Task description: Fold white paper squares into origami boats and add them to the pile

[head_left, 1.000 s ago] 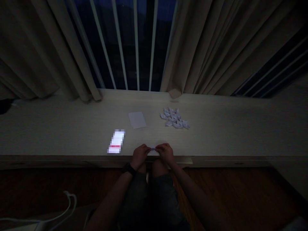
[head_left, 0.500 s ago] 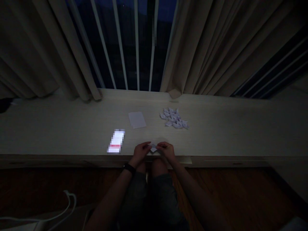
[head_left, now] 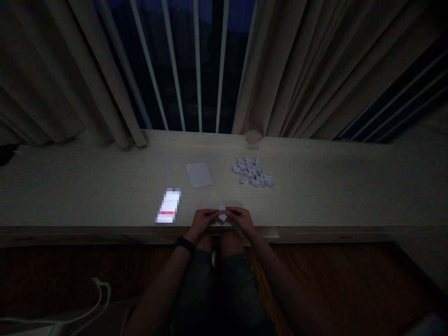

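Note:
A small folded piece of white paper [head_left: 222, 213] is pinched between my two hands close to the front edge of the pale ledge [head_left: 332, 196]. My left hand [head_left: 204, 219] grips its left side with thumb and fingertips. On the opposite side, my right hand [head_left: 242, 218] pinches it the same way. Its exact folds are too dim and small to make out. Beyond my right hand lies a cluster of several small folded paper shapes [head_left: 252, 171]. Flat white paper sheets [head_left: 199, 174] rest to the left of that cluster.
A lit phone [head_left: 168, 205] lies left of my hands, its screen blurred out. Behind the ledge hang curtains [head_left: 301, 70] on both sides of a dark barred window [head_left: 189, 65]. A white cable [head_left: 101, 289] loops at the lower left, below ledge height.
The folded paper now shows a point sticking up farther above my fingertips. My left fingers have straightened and shifted slightly down; both hands keep their pinch.

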### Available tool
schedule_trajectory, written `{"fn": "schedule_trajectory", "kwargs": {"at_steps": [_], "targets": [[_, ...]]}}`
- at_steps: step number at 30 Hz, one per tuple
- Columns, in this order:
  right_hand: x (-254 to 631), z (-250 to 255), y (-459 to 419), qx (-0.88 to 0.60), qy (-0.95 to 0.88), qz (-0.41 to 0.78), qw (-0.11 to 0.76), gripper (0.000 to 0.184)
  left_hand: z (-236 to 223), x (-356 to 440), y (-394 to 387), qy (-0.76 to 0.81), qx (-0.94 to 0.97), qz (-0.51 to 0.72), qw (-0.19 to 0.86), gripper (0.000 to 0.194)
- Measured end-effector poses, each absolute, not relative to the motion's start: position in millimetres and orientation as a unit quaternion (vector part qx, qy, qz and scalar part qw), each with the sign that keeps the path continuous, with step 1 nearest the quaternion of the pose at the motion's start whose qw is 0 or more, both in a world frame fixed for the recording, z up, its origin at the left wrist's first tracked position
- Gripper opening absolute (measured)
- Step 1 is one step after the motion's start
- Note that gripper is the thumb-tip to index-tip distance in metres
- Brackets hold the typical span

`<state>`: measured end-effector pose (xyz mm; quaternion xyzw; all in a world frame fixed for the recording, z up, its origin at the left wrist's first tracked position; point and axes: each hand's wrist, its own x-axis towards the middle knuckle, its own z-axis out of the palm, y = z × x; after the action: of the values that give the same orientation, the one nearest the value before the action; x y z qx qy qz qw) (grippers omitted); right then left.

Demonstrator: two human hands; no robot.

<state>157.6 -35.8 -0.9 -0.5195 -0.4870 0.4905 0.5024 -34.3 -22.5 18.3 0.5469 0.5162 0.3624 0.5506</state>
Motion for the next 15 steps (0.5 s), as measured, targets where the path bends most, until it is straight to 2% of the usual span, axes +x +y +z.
{"fn": "schedule_trajectory", "kwargs": {"at_steps": [6,10,12,15], "targets": [[161.1,-0.2,-36.8,-0.533,-0.481,0.507,0.477,0.032,13.3,-33.6,-21.3,0.505,0.552,0.365,0.554,0.037],[158.6,-3.8,-36.2,-0.555,-0.455,0.491,0.494,0.027,11.5,-33.0,-22.0,0.464,0.541,0.381,0.589,0.059],[156.8,-5.4,-35.9,-0.558,-0.451,0.487,0.498,0.024,12.4,-31.8,-23.5,0.46,0.552,0.382,0.581,0.054],[154.8,-6.6,-35.8,-0.555,-0.462,0.478,0.5,0.024,13.9,-27.6,-26.3,0.496,0.565,0.387,0.533,0.032]]}}
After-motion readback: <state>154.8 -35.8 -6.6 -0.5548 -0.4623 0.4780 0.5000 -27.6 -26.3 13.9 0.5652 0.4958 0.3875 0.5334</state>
